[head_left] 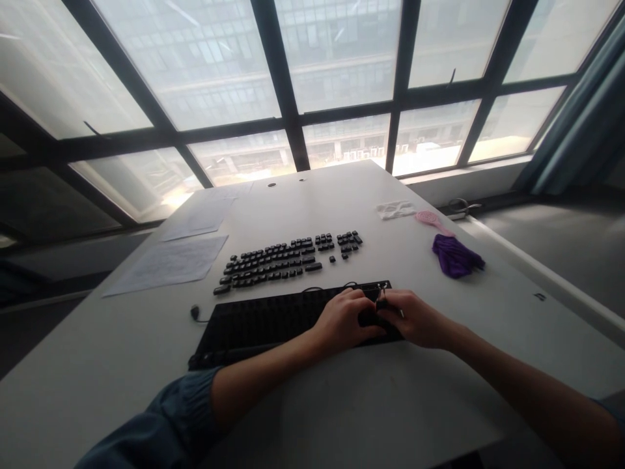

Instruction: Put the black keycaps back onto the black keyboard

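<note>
A black keyboard [263, 322] lies near the front of the table, its key area dark and mostly without caps. My left hand [344, 318] grips its right part, fingers curved over it and thumb apart along the near side. Close beside it, my right hand [407, 316] is closed on a small dark tool with thin wire prongs, which looks like a keycap puller [382, 296]. Whether a cap is caught in it I cannot make out. Beyond the keyboard, black keycaps [273, 262] are laid out in rows, in keyboard order.
Paper sheets [168, 264] lie on the left of the white table [312, 404]. A cable plug [195, 312] sticks out left of the keyboard. To the right are a white cloth or tissue [395, 210], a pink brush [430, 220] and a purple cloth [455, 255]. Windows stand behind.
</note>
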### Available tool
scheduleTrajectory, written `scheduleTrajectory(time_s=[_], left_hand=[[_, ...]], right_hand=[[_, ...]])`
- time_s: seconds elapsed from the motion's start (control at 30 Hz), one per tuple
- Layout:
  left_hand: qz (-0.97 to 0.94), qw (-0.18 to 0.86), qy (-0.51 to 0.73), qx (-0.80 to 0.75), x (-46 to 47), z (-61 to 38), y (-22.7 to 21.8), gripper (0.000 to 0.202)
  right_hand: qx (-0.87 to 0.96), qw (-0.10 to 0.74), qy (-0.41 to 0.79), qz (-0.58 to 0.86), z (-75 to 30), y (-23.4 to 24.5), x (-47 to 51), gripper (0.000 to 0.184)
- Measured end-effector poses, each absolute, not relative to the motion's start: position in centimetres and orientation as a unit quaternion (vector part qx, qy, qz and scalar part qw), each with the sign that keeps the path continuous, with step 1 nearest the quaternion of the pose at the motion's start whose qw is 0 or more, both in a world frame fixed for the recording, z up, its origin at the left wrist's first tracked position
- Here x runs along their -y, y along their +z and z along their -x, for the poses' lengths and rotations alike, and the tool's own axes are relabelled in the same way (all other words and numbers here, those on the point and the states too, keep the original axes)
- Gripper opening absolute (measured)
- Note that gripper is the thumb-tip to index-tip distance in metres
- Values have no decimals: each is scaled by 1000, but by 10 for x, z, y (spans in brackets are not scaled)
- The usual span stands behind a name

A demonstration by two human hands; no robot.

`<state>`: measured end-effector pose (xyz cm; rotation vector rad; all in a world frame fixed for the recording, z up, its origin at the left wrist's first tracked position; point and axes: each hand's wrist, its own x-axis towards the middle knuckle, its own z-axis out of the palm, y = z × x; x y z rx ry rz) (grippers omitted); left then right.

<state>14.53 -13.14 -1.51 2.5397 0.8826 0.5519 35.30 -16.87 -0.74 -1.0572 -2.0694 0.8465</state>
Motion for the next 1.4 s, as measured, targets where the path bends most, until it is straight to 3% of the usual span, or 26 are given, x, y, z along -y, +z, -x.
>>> scheduleTrajectory(time_s=[0.27,0.53,0.97,1.27,1.4], left_hand=[[-899,243,212,-298,134,-154,-20,19],[-882,249,268,-299,138,-151,-20,12],[-927,161,242,-237,145,-152,-15,26],[-864,327,242,-296,137,-150,-7,18],[-781,518,215,-276,126,-145,5,30]], right_hand=[[870,338,203,295,-357,-23,170,17],[816,451,216,291,-352,-30,170,13],[810,463,223,283,-357,-18,171,10],[814,459,226,273,-358,-21,170,12],[782,497,279,252,-357,-18,172,12]])
